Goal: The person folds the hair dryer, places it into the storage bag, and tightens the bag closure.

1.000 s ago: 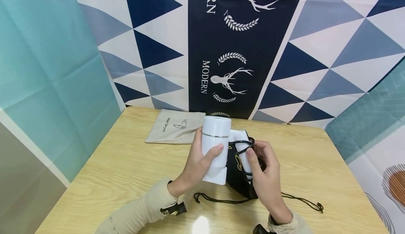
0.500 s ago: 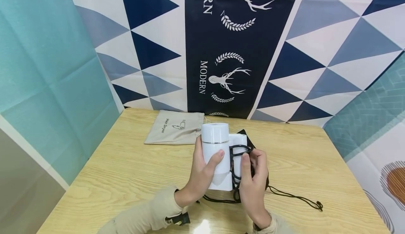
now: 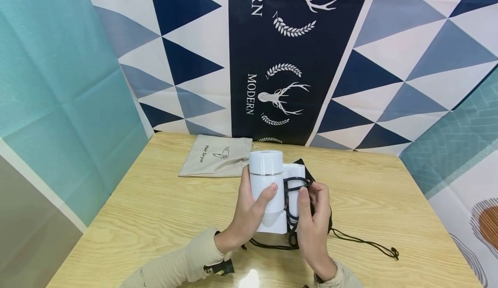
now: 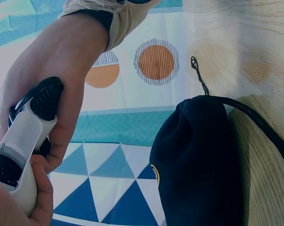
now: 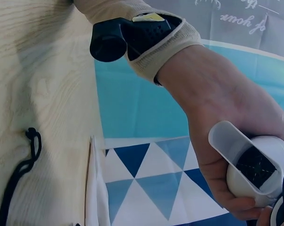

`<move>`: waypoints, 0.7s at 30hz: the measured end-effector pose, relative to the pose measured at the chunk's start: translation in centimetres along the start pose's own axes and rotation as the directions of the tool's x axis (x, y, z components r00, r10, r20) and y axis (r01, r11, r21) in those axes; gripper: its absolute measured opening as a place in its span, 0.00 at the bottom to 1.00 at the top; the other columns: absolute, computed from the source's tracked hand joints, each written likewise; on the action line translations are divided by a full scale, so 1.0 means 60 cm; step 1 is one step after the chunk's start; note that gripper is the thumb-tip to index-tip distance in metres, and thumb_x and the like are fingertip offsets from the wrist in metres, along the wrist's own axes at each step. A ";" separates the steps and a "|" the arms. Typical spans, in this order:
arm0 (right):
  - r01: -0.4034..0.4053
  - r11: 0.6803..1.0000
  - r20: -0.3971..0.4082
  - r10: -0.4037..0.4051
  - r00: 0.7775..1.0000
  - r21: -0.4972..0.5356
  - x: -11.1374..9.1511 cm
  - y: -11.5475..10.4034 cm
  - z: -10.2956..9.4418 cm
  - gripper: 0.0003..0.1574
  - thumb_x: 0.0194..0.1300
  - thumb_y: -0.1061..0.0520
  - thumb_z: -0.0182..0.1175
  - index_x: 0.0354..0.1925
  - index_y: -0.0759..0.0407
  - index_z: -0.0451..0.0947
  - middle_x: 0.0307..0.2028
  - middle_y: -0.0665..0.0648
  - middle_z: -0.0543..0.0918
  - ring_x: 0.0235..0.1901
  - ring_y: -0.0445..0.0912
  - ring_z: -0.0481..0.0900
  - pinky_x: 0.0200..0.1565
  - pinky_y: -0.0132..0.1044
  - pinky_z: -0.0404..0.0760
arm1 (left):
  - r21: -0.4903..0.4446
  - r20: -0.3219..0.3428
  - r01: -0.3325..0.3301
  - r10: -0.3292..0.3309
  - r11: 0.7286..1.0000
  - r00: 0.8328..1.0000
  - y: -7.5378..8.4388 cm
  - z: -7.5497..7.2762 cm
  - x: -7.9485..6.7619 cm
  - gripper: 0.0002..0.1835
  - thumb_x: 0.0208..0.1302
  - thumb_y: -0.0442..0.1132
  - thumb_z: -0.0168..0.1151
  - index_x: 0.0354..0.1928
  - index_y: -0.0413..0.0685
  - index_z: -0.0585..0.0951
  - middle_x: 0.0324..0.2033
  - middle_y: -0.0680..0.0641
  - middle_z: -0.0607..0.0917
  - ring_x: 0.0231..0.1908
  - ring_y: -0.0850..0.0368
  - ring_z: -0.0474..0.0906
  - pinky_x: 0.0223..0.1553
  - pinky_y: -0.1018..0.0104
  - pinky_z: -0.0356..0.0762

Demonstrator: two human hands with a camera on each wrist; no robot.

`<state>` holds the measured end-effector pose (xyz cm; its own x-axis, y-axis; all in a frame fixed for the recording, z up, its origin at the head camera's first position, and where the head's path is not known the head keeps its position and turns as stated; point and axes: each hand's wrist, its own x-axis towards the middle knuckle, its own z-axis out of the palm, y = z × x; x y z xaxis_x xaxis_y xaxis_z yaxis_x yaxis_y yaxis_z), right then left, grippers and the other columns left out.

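Observation:
A white folding hair dryer [image 3: 266, 193] is held upright above the table in the head view. My left hand [image 3: 247, 216] grips its barrel, thumb across the front. Beside the barrel stands the handle [image 3: 294, 171], a black power cord [image 3: 297, 183] looped round it. My right hand [image 3: 314, 225] holds the handle and cord, its thumb in front and fingers curled behind. Behind the dryer lies a black drawstring pouch [image 4: 193, 160], mostly hidden from the head camera. The right wrist view shows the dryer's nozzle [image 5: 257, 167] end-on, with the left fingers around it.
A flat beige pouch [image 3: 215, 156] printed "Hair Dryer" lies at the back of the wooden table [image 3: 155, 201]. The black pouch's drawstring [image 3: 365, 242] trails to the right. Patterned cloth [image 3: 186, 54] hangs behind the table, with teal cloth [image 3: 66, 84] on the left.
My right hand has moved left, bringing the handle from a slant to upright beside the barrel. The dryer sits slightly lower. Little differs over the last half second.

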<state>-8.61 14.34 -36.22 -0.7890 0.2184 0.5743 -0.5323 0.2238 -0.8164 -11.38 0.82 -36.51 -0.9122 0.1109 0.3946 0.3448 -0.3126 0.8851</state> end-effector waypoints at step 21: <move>-0.135 0.988 0.339 0.152 0.928 -0.072 0.048 -0.010 -0.041 0.19 0.78 0.60 0.49 0.62 0.58 0.74 0.44 0.56 0.84 0.44 0.42 0.82 0.47 0.30 0.80 | 0.071 -0.077 -0.077 0.082 0.995 0.994 0.032 -0.048 0.044 0.30 0.69 0.42 0.59 0.69 0.51 0.59 0.51 0.39 0.74 0.43 0.44 0.79 0.39 0.48 0.84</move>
<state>-9.77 17.18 -33.92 -0.9174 -0.0856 0.3887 -0.3972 0.2602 -0.8801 -13.77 -2.19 -34.45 -0.8951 0.0114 0.4457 0.4287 -0.2525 0.8674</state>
